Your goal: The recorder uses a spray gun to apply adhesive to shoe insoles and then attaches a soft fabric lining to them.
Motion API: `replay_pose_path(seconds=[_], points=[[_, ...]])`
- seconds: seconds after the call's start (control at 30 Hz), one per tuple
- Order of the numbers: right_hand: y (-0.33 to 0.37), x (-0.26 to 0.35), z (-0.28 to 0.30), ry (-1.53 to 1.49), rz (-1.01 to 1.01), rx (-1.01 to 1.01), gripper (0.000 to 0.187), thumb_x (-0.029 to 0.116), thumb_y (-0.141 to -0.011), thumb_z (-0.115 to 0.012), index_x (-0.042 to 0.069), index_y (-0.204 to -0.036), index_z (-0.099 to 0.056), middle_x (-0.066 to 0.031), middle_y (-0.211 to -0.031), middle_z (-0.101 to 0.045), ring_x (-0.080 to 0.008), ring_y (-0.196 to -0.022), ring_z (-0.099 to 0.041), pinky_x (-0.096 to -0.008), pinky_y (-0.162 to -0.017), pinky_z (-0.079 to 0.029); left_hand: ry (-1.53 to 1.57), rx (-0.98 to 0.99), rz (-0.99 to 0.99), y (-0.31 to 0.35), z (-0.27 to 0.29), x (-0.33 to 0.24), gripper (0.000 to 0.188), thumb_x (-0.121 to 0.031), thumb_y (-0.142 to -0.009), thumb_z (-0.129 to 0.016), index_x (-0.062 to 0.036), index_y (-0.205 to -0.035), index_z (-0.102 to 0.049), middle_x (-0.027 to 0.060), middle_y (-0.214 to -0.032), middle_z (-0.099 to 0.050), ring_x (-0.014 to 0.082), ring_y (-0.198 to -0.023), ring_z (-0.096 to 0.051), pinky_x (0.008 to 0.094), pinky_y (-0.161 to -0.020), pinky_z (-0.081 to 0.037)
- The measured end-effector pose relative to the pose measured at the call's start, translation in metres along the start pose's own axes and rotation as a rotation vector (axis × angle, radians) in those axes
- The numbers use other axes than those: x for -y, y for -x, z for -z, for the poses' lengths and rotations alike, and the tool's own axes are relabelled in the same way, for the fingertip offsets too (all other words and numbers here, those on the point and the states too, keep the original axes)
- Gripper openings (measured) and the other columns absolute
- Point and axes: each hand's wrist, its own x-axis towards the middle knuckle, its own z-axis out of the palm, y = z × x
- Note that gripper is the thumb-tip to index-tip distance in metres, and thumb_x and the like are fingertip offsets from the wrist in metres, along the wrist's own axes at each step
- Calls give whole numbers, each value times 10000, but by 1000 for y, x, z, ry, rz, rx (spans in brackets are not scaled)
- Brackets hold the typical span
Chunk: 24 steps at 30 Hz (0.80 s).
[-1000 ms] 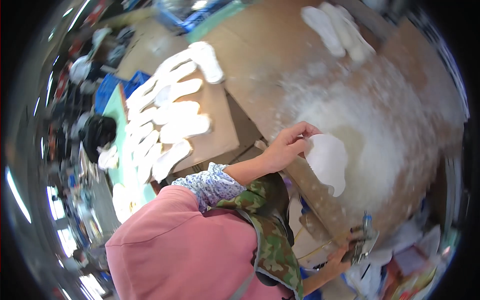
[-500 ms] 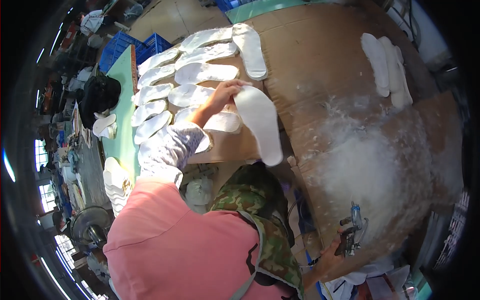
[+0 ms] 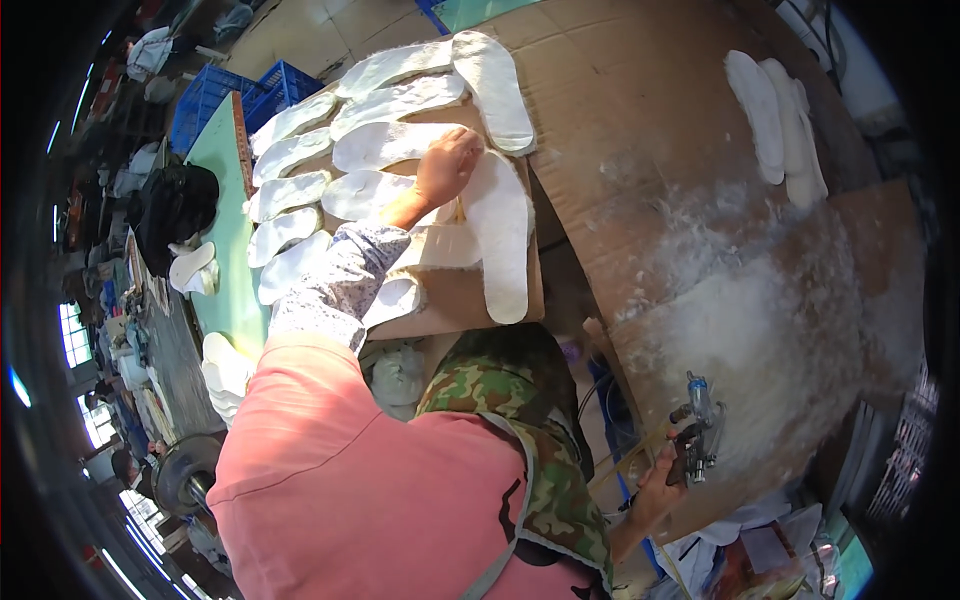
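Observation:
My left hand (image 3: pixel 448 165) is closed at the upper end of a white insole (image 3: pixel 503 240), which lies along the right edge of the board, over the ends of other insoles. Its fingertips are partly hidden. White insoles with fluffy edges, such as one insole (image 3: pixel 385 146) beside that hand, lie in rows on the brown board. At the lower right, my right hand (image 3: pixel 655 492) grips a metal spray gun (image 3: pixel 703 425) with a blue top part, above cardboard covered in white fluff.
Several loose insoles (image 3: pixel 775 125) lie at the far right of the cardboard (image 3: pixel 620 110). A stack of insoles (image 3: pixel 225 370) and a black cloth-like heap (image 3: pixel 175 215) are at the left, by a green tabletop (image 3: pixel 215 160). Blue crates (image 3: pixel 210 105) stand beyond, and a fan (image 3: pixel 190 472) at the lower left.
The insole in my left hand has gone from hanging in the air to lying along the board's right edge. My right hand has raised the spray gun slightly.

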Motion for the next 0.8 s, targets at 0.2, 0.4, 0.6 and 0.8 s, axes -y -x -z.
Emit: replay_pose_path(seconds=[0.2, 0.4, 0.6, 0.8], points=[[5, -14, 29, -70, 58, -78, 250, 128, -932, -607, 12, -1154, -607, -27, -997, -661, -21, -499, -372, -213, -416, -259, 63, -299, 188, 5, -1, -25, 267, -36, -829, -447, -37, -1075, -551, 153, -1011, -532, 287, -881, -539, 386, -812, -451], [-8, -50, 76, 23, 101, -117, 274, 133, -901, -637, -3, -1136, -612, -47, -997, -664, -117, -650, -541, -285, -565, -434, 87, -459, 211, -26, -4, -43, 93, -40, -872, -543, -14, -960, -560, 165, -897, -562, 295, -804, -566, 389, -732, -462], [-34, -18, 95, 231, -245, -85, 247, 182, -866, -654, 9, -1041, -670, -81, -878, -685, -178, -771, -618, -357, -707, -485, 22, 267, 376, -168, -85, -124, 333, -347, -943, -499, -54, -891, -649, 159, -765, -667, 348, -784, -653, 489, -679, -464], [-92, -6, 85, 218, -177, -117, 238, 146, -860, -630, -4, -1042, -659, -97, -899, -676, -191, -820, -619, -364, -745, -486, 278, -42, -85, -390, -281, -163, 363, -187, -892, -482, -155, -1244, -564, 171, -1198, -604, 389, -1097, -566, 529, -889, -453]])
